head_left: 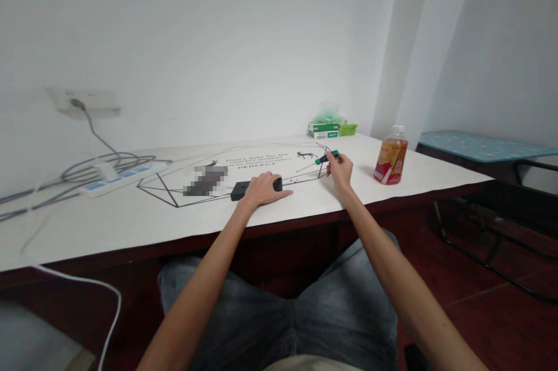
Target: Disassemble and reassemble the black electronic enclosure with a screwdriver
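A flat black box (239,190) lies on the white table, low and rectangular. My left hand (263,188) rests over its middle, fingers across the top and thumb stretched out to the right, holding it against the tabletop. Much of the box is hidden under that hand. In my right hand (341,168) is a screwdriver with a green and black handle (326,157), gripped between thumb and fingers. Its thin shaft points left and down toward the table. Between the two hands lie several tiny dark pieces (294,181), too small to make out.
Right of my right hand stands a bottle of reddish drink (391,156). Green boxes (325,129) sit at the back. A power strip (124,178) and coiled grey cables (98,164) occupy the left, with a blurred-out dark item (206,180) nearer. A white cable (111,286) hangs off the front edge.
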`<state>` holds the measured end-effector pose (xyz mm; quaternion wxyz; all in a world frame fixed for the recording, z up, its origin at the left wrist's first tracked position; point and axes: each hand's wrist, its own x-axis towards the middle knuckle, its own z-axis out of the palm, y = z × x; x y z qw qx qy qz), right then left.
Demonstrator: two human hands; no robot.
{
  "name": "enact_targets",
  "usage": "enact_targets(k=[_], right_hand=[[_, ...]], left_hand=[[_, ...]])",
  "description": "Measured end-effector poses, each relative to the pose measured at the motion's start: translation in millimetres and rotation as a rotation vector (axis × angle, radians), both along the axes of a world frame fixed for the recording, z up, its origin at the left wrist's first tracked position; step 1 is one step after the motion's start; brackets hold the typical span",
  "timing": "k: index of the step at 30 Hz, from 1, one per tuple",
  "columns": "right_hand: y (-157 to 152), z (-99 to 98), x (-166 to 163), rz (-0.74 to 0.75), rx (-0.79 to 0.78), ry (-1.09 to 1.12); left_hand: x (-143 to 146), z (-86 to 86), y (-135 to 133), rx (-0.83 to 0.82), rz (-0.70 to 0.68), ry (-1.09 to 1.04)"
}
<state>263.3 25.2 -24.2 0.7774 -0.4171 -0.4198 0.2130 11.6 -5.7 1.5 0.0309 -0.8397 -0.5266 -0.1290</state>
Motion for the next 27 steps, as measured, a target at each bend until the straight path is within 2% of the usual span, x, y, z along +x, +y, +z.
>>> enact_targets(k=[5, 11, 27], right_hand=[[-5.2, 1.0, -2.9, -0.015, -0.01, -0.023], [-10.0, 2.9, -5.5, -0.017, -0.063, -0.047], [-3.8, -1.7, -6.0, 0.035, -0.092, -0.121]], left_hand=[[0.4, -8.5, -0.7, 0.131, -0.002, 0.069], [0.1, -12.6, -1.3, 0.213, -0.019, 0.071], [1.3, -13.0, -3.2, 0.214, -0.031, 0.042]])
